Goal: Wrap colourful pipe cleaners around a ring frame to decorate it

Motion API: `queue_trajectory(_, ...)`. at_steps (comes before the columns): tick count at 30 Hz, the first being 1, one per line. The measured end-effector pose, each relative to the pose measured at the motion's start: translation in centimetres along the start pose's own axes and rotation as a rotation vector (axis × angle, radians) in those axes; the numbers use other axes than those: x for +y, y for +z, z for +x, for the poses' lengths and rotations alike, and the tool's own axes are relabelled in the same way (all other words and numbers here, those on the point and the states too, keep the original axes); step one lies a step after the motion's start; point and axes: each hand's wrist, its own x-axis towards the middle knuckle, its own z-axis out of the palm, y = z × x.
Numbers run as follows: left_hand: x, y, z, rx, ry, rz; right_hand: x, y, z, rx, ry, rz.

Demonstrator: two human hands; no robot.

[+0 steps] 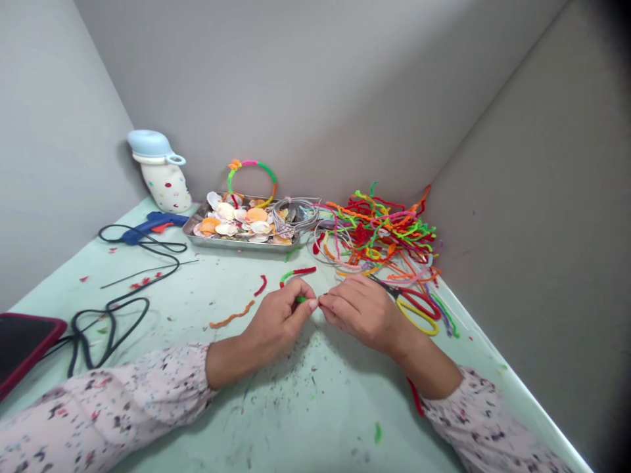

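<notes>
Pipe cleaner (pixel 300 299): a short green piece sat between your hands, just below a red-and-green piece (pixel 296 273).
Left hand (pixel 279 322): thumb and fingers were clamped on the green piece.
Right hand (pixel 362 312): fingertips were closed up against its other end (whether they gripped it, you could not tell from this view).
Technique: a tight pinch near the end gave you the steadiest control.
Count on the table (pixel 162 289): one scissors (pixel 417 301), one glue gun (pixel 152 223), one metal tray (pixel 236 243) of shells (pixel 227 211), one pipe-cleaner ring (pixel 251 162), one orange piece (pixel 231 315), one red piece (pixel 260 285).
</notes>
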Motion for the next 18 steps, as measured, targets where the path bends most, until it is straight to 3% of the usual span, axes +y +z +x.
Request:
queue_trajectory(7, 0.1, -0.1, 0.0, -0.009, 0.031, 0.004, -0.1, -0.1, 0.2, 0.028, 0.025, 0.062)
queue_trajectory(18, -0.3, -0.1, 0.0, 0.045, 0.092, 0.060, -0.8, -0.7, 1.1, -0.003, 0.519, 0.641)
